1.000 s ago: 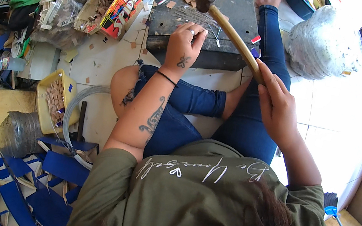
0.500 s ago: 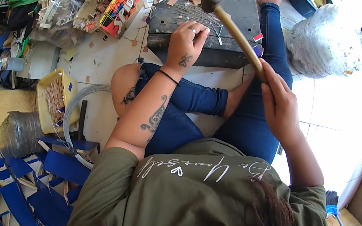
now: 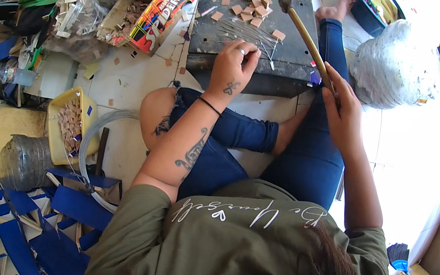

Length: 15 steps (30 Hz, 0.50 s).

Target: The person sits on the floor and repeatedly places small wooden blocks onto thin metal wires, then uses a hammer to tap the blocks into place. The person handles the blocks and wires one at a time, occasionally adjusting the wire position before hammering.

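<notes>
My right hand (image 3: 342,109) is wrapped round the handle of a hammer (image 3: 310,44). Its dark, rounded head (image 3: 285,2) is over the far right part of a low black work block (image 3: 209,65). At the near edge of that block, my left hand (image 3: 234,68) is closed in a pinch; whatever its fingertips hold is hidden. Just beyond these fingers lie several thin metal wires (image 3: 239,30). Farther back, small square brown wooden pieces (image 3: 249,10) are scattered on the block, with one piece (image 3: 278,34) apart on the right.
On the left stand an open colourful carton (image 3: 163,7) of small pieces and a yellow tub (image 3: 88,114) of wooden squares. A wire coil (image 3: 90,144) lies beside blue-topped pieces (image 3: 81,204). To the right are a wrapped bundle (image 3: 389,64) and a dark basin (image 3: 365,13).
The hammer head has swung away to the right and looks smaller. My left hand keeps its pinch at the block's near edge. The whole view has shifted slightly.
</notes>
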Motion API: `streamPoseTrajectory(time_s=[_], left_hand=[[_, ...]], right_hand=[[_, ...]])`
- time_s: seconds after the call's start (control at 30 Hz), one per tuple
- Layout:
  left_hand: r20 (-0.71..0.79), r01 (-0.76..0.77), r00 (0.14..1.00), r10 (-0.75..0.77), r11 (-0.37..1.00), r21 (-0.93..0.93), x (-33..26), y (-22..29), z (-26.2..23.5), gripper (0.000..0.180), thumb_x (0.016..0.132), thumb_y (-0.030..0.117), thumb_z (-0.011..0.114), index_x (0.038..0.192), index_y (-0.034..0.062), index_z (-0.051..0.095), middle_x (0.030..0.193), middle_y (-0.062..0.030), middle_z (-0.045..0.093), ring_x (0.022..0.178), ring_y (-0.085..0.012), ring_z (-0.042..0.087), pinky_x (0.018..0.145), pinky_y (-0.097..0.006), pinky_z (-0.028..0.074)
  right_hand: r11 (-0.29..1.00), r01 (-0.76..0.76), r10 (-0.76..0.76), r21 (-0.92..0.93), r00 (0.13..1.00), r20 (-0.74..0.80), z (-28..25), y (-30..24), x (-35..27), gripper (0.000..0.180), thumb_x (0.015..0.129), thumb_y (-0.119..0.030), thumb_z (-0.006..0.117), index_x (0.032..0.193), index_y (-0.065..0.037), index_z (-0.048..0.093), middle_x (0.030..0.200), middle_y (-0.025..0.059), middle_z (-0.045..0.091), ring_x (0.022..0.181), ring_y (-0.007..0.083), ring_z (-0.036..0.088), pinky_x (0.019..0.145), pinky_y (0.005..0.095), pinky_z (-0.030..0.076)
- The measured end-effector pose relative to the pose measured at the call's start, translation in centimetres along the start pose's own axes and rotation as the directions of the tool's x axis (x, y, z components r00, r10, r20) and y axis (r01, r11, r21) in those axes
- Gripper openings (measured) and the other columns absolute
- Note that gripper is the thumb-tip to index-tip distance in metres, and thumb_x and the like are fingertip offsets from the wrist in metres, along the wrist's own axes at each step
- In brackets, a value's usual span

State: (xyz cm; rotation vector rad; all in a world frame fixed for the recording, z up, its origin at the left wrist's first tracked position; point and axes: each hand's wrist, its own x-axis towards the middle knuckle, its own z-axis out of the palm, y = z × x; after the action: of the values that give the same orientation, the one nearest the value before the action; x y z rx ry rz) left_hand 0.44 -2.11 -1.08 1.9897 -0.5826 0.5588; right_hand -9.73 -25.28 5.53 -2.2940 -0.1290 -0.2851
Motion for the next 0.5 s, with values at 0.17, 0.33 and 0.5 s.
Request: streamPoseTrajectory(time_s=[0.17, 0.33, 0.5], left_hand=[[-0.065, 0.110, 0.991, -0.117, 0.988, -0.110, -0.4, -1.2, -3.2, 0.006, 0.088, 0.007, 0.066, 0.088, 0.0005, 0.067, 0.083, -0.0088, 0.068, 0.077, -0.0180, 0.065, 0.072, -0.028, 0.050], [-0.329, 0.299, 0.925, -0.190, 0.898, 0.323, -4.5, -8.7, -17.1, 0.006, 0.087, 0.010, 0.068, 0.087, 0.0038, 0.070, 0.090, -0.0087, 0.066, 0.082, -0.0202, 0.062, 0.075, -0.031, 0.050], [-0.554, 0.628, 0.762, -0.334, 0.588, 0.510, -11.6, -14.0, -36.2, 0.016, 0.088, 0.015, 0.066, 0.090, -0.0007, 0.071, 0.094, -0.0123, 0.063, 0.078, -0.0236, 0.065, 0.073, -0.033, 0.052]], right_hand=[[0.938, -0.086, 0.059, -0.337, 0.994, -0.089, 3.1, 2.0, 3.3, 0.045, 0.088, -0.014, 0.063, 0.132, -0.015, 0.055, 0.100, 0.0128, 0.058, 0.086, 0.0339, 0.062, 0.076, 0.0422, 0.049], [0.834, 0.107, -0.190, -0.541, 0.977, -0.100, 4.4, 1.8, 5.2, 0.044, 0.084, -0.020, 0.067, 0.127, -0.013, 0.059, 0.106, 0.0092, 0.058, 0.102, 0.0288, 0.056, 0.089, 0.0404, 0.043], [0.855, 0.303, -0.287, -0.420, 0.952, 0.102, 6.7, -0.4, 9.3, 0.036, 0.081, -0.025, 0.070, 0.115, -0.012, 0.065, 0.107, 0.0057, 0.059, 0.108, 0.0258, 0.054, 0.091, 0.0381, 0.041]])
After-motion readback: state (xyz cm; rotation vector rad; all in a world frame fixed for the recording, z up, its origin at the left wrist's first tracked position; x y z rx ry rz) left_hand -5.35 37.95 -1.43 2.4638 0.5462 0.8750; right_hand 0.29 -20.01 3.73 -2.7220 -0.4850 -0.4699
